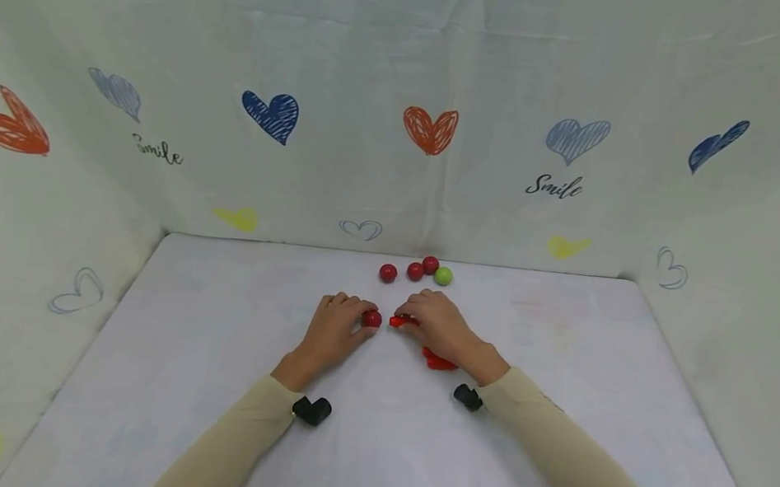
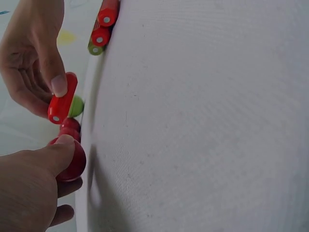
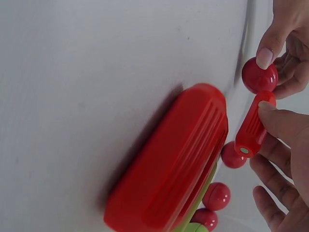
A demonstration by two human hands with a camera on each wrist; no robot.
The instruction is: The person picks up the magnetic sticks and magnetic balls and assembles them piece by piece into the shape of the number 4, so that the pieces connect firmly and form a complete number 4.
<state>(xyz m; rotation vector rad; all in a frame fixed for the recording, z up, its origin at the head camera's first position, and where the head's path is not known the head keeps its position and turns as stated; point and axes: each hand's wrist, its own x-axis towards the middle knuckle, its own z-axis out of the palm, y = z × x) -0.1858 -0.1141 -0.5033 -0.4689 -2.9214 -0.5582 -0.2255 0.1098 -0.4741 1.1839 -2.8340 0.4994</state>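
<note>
My left hand (image 1: 333,329) pinches a shiny red ball (image 1: 371,319) between thumb and fingers, over the middle of the table. Facing it, my right hand (image 1: 437,322) holds a short red ridged stick (image 3: 256,124) with a small pale disc in its end. In the head view a narrow gap separates ball and stick. Under my right wrist lie more red sticks (image 1: 438,361); the right wrist view shows a green stick (image 3: 198,204) beside them, largely hidden. Left hand and ball also appear large in the left wrist view, the thumb covering part of the ball (image 2: 77,162).
Beyond the hands, near the table's back edge, sit red balls (image 1: 388,273) and a green ball (image 1: 444,276). The white-covered table (image 1: 201,417) meets a hanging cloth (image 1: 357,48) printed with hearts. A black wrist device (image 1: 311,411) is on the left forearm, another (image 1: 468,397) on the right.
</note>
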